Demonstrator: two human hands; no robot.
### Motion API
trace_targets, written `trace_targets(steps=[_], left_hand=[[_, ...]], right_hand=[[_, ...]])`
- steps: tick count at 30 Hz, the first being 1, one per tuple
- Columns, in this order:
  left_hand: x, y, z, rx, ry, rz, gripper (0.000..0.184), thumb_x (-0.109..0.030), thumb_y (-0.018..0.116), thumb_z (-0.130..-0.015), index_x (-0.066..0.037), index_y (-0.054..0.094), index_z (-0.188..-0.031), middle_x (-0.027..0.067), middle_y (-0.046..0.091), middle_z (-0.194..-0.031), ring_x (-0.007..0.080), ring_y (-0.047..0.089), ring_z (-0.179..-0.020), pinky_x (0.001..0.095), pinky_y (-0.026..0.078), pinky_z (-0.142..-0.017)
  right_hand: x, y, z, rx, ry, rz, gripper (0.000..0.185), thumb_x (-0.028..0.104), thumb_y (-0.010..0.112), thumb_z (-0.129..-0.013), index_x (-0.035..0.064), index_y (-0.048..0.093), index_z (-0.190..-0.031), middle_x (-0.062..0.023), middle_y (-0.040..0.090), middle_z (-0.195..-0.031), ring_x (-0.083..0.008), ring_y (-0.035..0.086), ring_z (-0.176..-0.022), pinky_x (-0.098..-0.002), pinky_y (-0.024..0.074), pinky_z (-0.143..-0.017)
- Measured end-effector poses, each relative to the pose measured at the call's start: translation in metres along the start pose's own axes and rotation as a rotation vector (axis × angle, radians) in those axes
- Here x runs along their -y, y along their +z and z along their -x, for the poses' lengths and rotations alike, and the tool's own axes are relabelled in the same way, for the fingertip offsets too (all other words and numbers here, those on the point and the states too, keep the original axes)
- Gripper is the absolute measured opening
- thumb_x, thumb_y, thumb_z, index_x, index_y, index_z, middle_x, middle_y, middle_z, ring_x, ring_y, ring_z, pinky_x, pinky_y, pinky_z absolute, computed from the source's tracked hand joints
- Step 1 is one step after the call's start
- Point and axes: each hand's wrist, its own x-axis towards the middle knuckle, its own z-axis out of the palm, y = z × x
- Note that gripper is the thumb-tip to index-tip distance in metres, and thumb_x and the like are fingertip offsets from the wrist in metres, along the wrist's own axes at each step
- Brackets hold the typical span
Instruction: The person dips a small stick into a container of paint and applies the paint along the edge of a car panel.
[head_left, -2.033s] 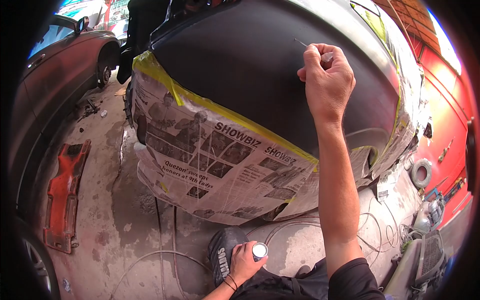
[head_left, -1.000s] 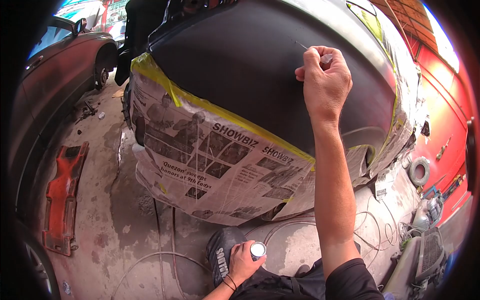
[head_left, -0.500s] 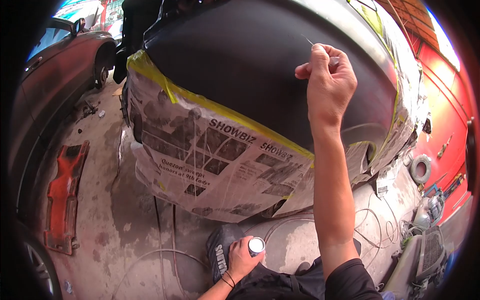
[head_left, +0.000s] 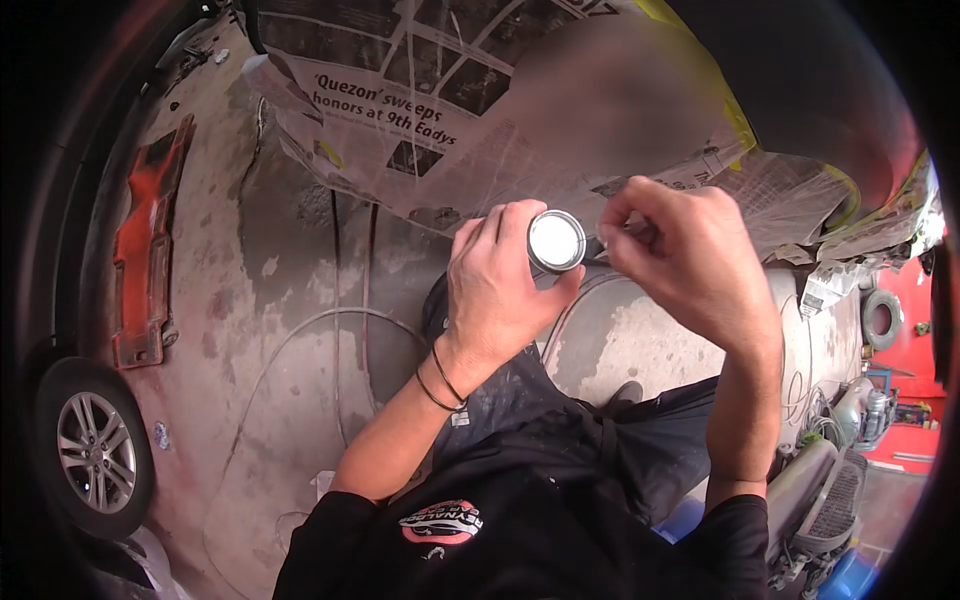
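Note:
My left hand [head_left: 500,280] is wrapped round a small open can [head_left: 557,240] with white contents, held up over my lap. Just right of the can, my right hand [head_left: 680,250] is pinched closed, its fingertips close to the rim; a thin tool was in this hand in the earlier views, but now what it holds is too hidden and blurred to make out. Beyond both hands is the dark car panel [head_left: 820,80], with newspaper masking [head_left: 430,110] and yellow tape [head_left: 738,125] along its lower edge.
A red metal part [head_left: 148,240] lies on the concrete floor at the left, above a car wheel [head_left: 97,450]. Hoses [head_left: 336,312] curve across the floor. A loose tire [head_left: 881,319] stands by the red wall at the right, with a grille part [head_left: 838,500] lower down.
My right hand has come down from the dark panel to beside the can. My left hand has raised the can from near my knee. The view has tilted downward.

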Motion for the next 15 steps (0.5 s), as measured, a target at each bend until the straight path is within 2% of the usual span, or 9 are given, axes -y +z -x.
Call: trace_targets(steps=[2,15], left_hand=[[-0.004,-0.001,-0.002,-0.009,0.001,-0.002,0.073,-0.02,0.101,-0.076,-0.009,0.064,-0.139,0.0152,0.077,-0.125,0.041,0.075,-0.117,0.0517,0.055,-0.104],[-0.016,0.0,-0.005,0.002,-0.025,0.001,0.074,-0.017,0.101,-0.075,-0.009,0.066,-0.139,0.016,0.076,-0.127,0.0421,0.074,-0.118,0.0523,0.056,-0.103]], right_hand=[[-0.004,0.009,-0.001,0.03,0.004,0.015,0.012,0.013,0.078,-0.096,0.0005,0.076,-0.094,-0.0192,0.075,-0.076,-0.0383,0.08,-0.075,-0.048,0.0624,-0.071],[-0.021,0.03,-0.004,-0.003,-0.004,0.031,0.013,0.014,0.075,-0.096,0.0006,0.075,-0.093,-0.0213,0.074,-0.075,-0.042,0.079,-0.075,-0.0506,0.0623,-0.071]])
